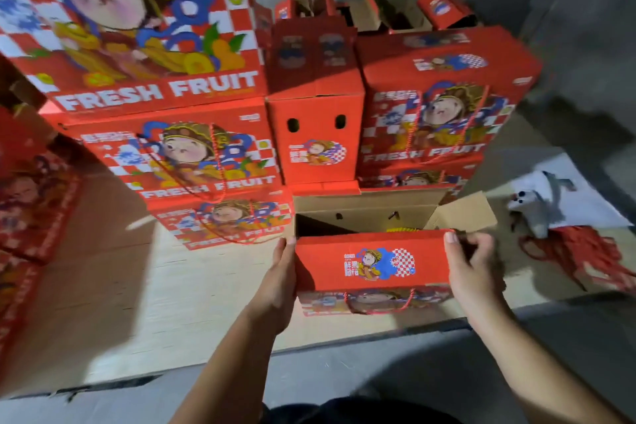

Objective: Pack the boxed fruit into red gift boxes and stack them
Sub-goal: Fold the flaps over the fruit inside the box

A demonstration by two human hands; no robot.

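1. We hold a red box (373, 263) with both hands, low in the middle of the frame.
2. Our left hand (278, 289) lies flat on the left end of the box, with the fingers straight.
3. Our right hand (473, 272) grasps the right end. The thumb lies along the near face and the fingers curl over the top corner.
4. The box stands on a pale board (172, 303), and its lid is open. The brown flaps (463, 212) stick up behind it.
5. Something yellow (402, 228) peeks out inside the box. We cannot tell what it is.
6. A red cord (378, 306) hangs in a loop on the low front of the box.
7. Closed red boxes sit in a stack (213, 182) at the middle left. They say FRESH FRUIT.
8. A very big red box (137, 31) fills the upper left of the frame.
9. A tall red box (315, 138) with two dark holes stands in the middle, just behind our box.
10. More red boxes (440, 103) are piled at the upper right.
11. A heap of red cords (581, 258) lies on the floor at the right edge.
12. A grey and white thing (540, 203) lies just above the cords. We cannot tell what it is.
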